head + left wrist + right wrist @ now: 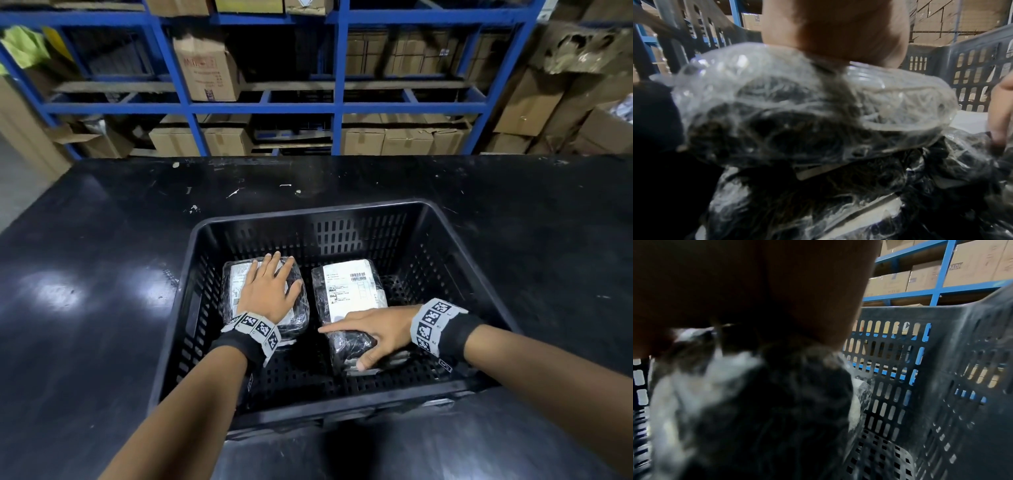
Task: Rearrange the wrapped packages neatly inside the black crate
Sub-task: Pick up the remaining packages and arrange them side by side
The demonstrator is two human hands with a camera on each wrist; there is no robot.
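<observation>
Two wrapped packages lie side by side on the floor of the black crate (308, 216). The left package (234, 291), clear film over dark contents with a white label, lies under my left hand (270, 286), which rests flat on it with straight fingers. In the left wrist view this package (797, 113) sits on top of another wrapped one (818, 203). My right hand (373, 337) holds the near end of the right package (352, 291), fingers across its top and thumb hooked over the near edge. The right wrist view shows that package (756, 402) blurred under the palm.
The crate stands on a black table (85, 274) near its front edge. The crate's right part and far strip show bare slotted floor (411, 284). Blue shelving (339, 102) with cardboard boxes stands behind the table. The crate's slotted wall (941, 369) rises close to my right hand.
</observation>
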